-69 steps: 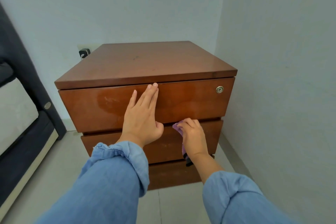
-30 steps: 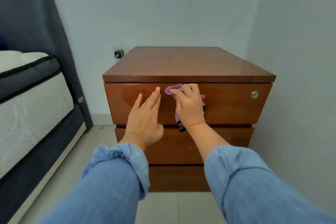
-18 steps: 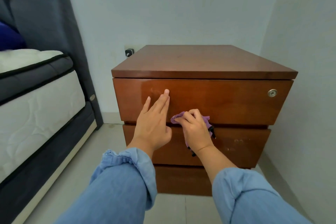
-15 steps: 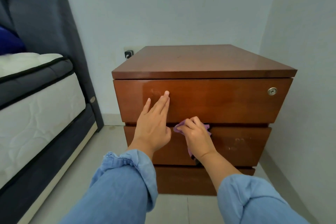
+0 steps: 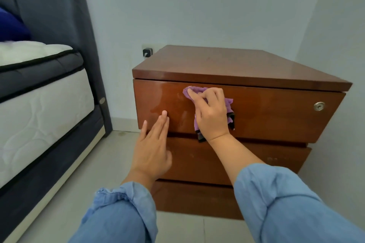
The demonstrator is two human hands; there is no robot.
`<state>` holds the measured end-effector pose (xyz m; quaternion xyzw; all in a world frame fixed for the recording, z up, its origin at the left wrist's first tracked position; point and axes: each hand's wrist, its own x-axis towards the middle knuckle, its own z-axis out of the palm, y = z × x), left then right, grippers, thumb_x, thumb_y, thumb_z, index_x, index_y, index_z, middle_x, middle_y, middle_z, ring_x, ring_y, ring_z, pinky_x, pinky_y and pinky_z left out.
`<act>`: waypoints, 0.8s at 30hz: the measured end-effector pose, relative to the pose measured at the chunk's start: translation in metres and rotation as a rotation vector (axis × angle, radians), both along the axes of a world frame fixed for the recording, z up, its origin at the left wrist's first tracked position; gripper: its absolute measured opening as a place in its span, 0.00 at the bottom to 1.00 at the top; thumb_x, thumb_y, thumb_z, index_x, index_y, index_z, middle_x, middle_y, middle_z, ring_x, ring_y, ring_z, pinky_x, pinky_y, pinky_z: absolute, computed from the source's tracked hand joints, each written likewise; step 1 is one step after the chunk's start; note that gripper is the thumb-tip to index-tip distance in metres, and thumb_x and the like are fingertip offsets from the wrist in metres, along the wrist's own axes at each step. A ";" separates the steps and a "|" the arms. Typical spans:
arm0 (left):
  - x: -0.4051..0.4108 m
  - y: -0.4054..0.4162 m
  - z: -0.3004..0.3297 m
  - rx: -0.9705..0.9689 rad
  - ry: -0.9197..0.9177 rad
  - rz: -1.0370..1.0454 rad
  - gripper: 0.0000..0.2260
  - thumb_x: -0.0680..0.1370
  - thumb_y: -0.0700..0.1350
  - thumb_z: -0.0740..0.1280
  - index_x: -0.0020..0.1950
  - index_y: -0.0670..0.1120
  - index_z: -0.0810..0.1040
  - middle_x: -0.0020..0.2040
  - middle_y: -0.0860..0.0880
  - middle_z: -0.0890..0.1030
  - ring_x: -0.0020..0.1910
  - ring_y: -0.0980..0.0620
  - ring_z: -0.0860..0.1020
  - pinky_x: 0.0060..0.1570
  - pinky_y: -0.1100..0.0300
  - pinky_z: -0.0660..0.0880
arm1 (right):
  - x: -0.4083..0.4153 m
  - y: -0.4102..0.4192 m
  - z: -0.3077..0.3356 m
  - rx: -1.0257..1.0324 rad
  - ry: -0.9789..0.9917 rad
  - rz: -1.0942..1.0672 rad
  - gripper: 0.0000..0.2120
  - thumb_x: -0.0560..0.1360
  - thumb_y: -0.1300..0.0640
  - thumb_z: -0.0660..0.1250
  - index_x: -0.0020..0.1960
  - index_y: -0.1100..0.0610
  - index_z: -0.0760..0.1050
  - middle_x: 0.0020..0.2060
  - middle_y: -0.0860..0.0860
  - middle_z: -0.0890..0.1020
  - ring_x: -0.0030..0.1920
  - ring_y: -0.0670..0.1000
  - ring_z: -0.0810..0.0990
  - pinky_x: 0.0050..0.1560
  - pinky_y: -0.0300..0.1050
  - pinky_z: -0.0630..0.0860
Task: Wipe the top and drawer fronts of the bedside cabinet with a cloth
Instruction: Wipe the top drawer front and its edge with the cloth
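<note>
A brown wooden bedside cabinet (image 5: 246, 65) with three drawer fronts stands in the room's corner. My right hand (image 5: 211, 116) presses a purple cloth (image 5: 229, 103) with a dark edge flat against the top drawer front (image 5: 276, 116), near its upper middle. My left hand (image 5: 152, 150) lies open with fingers together, its fingertips on the lower left of the same drawer front and its palm over the middle drawer (image 5: 256, 162). A round silver lock (image 5: 319, 106) sits at the top drawer's right end. The bottom drawer (image 5: 193, 197) shows between my sleeves.
A bed with a white mattress (image 5: 39, 108) and dark padded headboard (image 5: 59, 6) fills the left side. A wall socket with a plug (image 5: 147, 52) sits behind the cabinet's left rear corner. A wall (image 5: 339, 35) runs close along the cabinet's right side. The floor (image 5: 94, 163) is pale tile.
My right hand has carried the cloth up from the gap below the top drawer to the drawer's upper part. My left hand has stayed on the front. The view has shifted left.
</note>
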<state>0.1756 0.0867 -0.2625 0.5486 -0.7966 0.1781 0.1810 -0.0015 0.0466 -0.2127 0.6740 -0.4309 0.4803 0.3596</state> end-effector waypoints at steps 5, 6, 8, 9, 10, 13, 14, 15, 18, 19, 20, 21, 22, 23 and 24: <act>0.001 -0.001 -0.008 0.004 -0.002 -0.017 0.38 0.68 0.48 0.62 0.77 0.41 0.57 0.78 0.45 0.53 0.76 0.50 0.57 0.73 0.48 0.47 | 0.005 0.004 -0.032 0.083 0.160 0.057 0.14 0.73 0.66 0.68 0.58 0.60 0.79 0.44 0.55 0.80 0.49 0.54 0.70 0.49 0.47 0.76; 0.001 0.000 -0.008 0.015 -0.011 -0.016 0.38 0.68 0.48 0.62 0.77 0.41 0.56 0.78 0.45 0.52 0.76 0.50 0.56 0.73 0.49 0.45 | 0.006 0.007 -0.041 0.130 0.197 0.068 0.14 0.73 0.66 0.68 0.58 0.60 0.79 0.45 0.55 0.81 0.50 0.54 0.71 0.50 0.47 0.75; 0.001 0.002 -0.007 0.023 -0.025 -0.026 0.37 0.71 0.48 0.60 0.78 0.42 0.50 0.79 0.45 0.46 0.77 0.51 0.50 0.73 0.49 0.40 | 0.008 0.013 -0.059 0.255 0.311 0.060 0.17 0.70 0.65 0.72 0.58 0.58 0.79 0.47 0.53 0.81 0.50 0.53 0.73 0.50 0.45 0.77; 0.001 0.003 -0.004 0.020 -0.030 -0.033 0.37 0.73 0.48 0.59 0.78 0.43 0.46 0.78 0.46 0.42 0.78 0.51 0.46 0.73 0.49 0.37 | 0.009 0.018 -0.066 0.326 0.362 0.053 0.19 0.67 0.64 0.75 0.58 0.57 0.79 0.48 0.52 0.81 0.50 0.53 0.75 0.48 0.44 0.77; 0.003 0.004 -0.001 0.014 -0.039 -0.035 0.36 0.75 0.48 0.58 0.78 0.44 0.43 0.78 0.47 0.40 0.78 0.51 0.43 0.72 0.49 0.34 | 0.008 0.023 -0.071 0.374 0.386 0.051 0.21 0.66 0.64 0.76 0.57 0.56 0.79 0.48 0.51 0.81 0.49 0.52 0.76 0.47 0.44 0.78; 0.009 0.006 0.006 0.007 -0.082 -0.023 0.36 0.76 0.47 0.57 0.78 0.45 0.40 0.78 0.47 0.37 0.77 0.51 0.40 0.71 0.48 0.30 | 0.010 0.031 -0.052 0.361 0.291 0.104 0.17 0.70 0.64 0.73 0.58 0.56 0.78 0.49 0.52 0.80 0.51 0.52 0.75 0.48 0.47 0.78; 0.013 0.005 0.006 0.007 -0.081 -0.012 0.36 0.76 0.48 0.57 0.78 0.44 0.41 0.78 0.47 0.38 0.77 0.51 0.41 0.71 0.47 0.30 | 0.013 0.029 -0.036 0.310 0.255 0.129 0.15 0.72 0.63 0.70 0.59 0.57 0.78 0.50 0.53 0.79 0.51 0.53 0.74 0.49 0.47 0.77; 0.016 0.004 0.006 0.006 -0.072 0.005 0.37 0.74 0.48 0.58 0.78 0.44 0.43 0.78 0.47 0.40 0.77 0.51 0.42 0.71 0.46 0.30 | 0.017 0.026 -0.017 0.240 0.228 0.153 0.14 0.74 0.62 0.69 0.59 0.59 0.78 0.49 0.54 0.80 0.51 0.54 0.75 0.50 0.46 0.76; 0.023 0.000 -0.003 -0.001 -0.046 0.054 0.39 0.69 0.51 0.62 0.77 0.41 0.54 0.79 0.45 0.51 0.77 0.50 0.53 0.73 0.43 0.40 | 0.028 0.010 0.027 0.068 0.151 0.169 0.10 0.76 0.61 0.67 0.57 0.62 0.79 0.46 0.57 0.80 0.48 0.55 0.77 0.47 0.46 0.76; 0.022 -0.001 -0.006 0.007 -0.039 0.049 0.39 0.68 0.51 0.63 0.77 0.41 0.56 0.78 0.45 0.52 0.76 0.50 0.55 0.73 0.42 0.42 | 0.030 0.004 0.032 0.045 0.133 0.156 0.10 0.77 0.61 0.67 0.56 0.62 0.79 0.46 0.57 0.80 0.48 0.55 0.77 0.46 0.46 0.77; 0.022 -0.003 -0.009 0.006 -0.032 0.038 0.39 0.68 0.51 0.63 0.77 0.41 0.56 0.78 0.45 0.52 0.76 0.50 0.55 0.73 0.42 0.43 | 0.032 -0.001 0.030 0.023 0.125 0.130 0.10 0.77 0.61 0.66 0.56 0.62 0.79 0.45 0.58 0.80 0.47 0.55 0.76 0.46 0.46 0.77; 0.024 -0.005 -0.012 0.006 -0.019 0.025 0.39 0.68 0.50 0.63 0.77 0.41 0.56 0.79 0.45 0.52 0.76 0.50 0.54 0.73 0.43 0.43 | 0.035 -0.007 0.023 -0.004 0.124 0.099 0.10 0.77 0.61 0.67 0.57 0.62 0.79 0.43 0.58 0.80 0.47 0.55 0.75 0.46 0.45 0.76; 0.024 -0.006 -0.013 0.000 -0.007 0.015 0.39 0.67 0.49 0.63 0.77 0.41 0.56 0.79 0.45 0.52 0.76 0.51 0.54 0.73 0.43 0.44 | 0.037 -0.010 0.014 -0.029 0.121 0.076 0.11 0.76 0.62 0.67 0.58 0.62 0.79 0.42 0.57 0.79 0.46 0.54 0.73 0.46 0.44 0.73; 0.025 -0.007 -0.015 0.001 -0.003 0.007 0.40 0.67 0.49 0.63 0.77 0.41 0.56 0.79 0.45 0.52 0.76 0.51 0.54 0.73 0.43 0.44 | 0.039 -0.012 0.003 -0.040 0.119 0.067 0.11 0.76 0.63 0.67 0.58 0.62 0.79 0.40 0.57 0.79 0.46 0.54 0.72 0.46 0.43 0.71; 0.027 -0.009 -0.018 0.000 -0.008 0.007 0.40 0.67 0.49 0.64 0.77 0.41 0.56 0.79 0.45 0.51 0.77 0.51 0.53 0.73 0.43 0.45 | 0.042 -0.014 -0.010 -0.037 0.129 0.070 0.12 0.75 0.64 0.68 0.58 0.62 0.79 0.40 0.57 0.79 0.46 0.54 0.71 0.46 0.43 0.71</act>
